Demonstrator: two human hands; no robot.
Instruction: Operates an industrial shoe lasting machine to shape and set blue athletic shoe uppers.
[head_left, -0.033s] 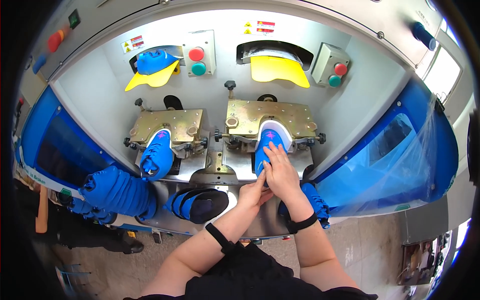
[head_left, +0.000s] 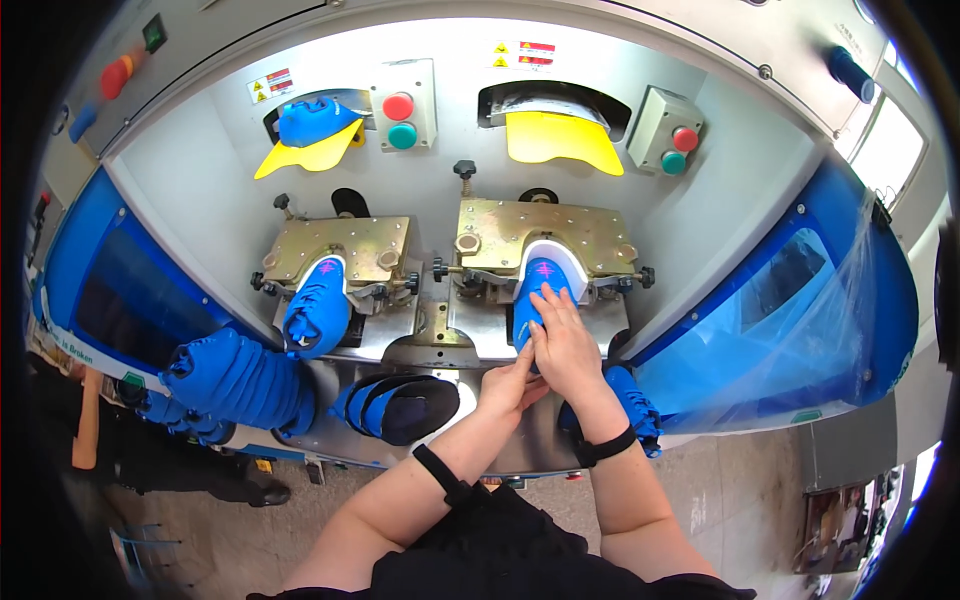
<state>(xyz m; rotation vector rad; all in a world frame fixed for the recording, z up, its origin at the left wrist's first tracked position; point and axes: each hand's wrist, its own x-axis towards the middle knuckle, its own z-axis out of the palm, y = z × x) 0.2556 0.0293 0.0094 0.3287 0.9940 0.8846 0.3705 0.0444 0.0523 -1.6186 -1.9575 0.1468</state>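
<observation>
Brightly lit back wall [head_left: 590, 65]; bowed, darkened edges

at six o'clock, a shiny grey metal ledge [head_left: 540, 445]; directly on it, a long row of nested soft blue shoe uppers [head_left: 240, 375] at eight, black-lined blue uppers [head_left: 372, 408] at seven, blue lace-up uppers [head_left: 637, 405] at four.

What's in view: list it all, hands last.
Clamps: two, brassy, middle
Clamped uppers: two, blue, at clamps
Stacked uppers: several, blue, lower left
Lined uppers: count unclear, blue-black, lower centre
Other uppers: count unclear, blue, centre right
Plates: two, yellow, back
Upper by left plate: one, blue, back
Button boxes: two, grey, back
Side covers: two, blue, both sides
Worker: one, black clothes, lower left
Wristbands: two, black, lower centre
Right hand: one, bare, on right clamped upper
Left hand: one, bare, beside right hand
</observation>
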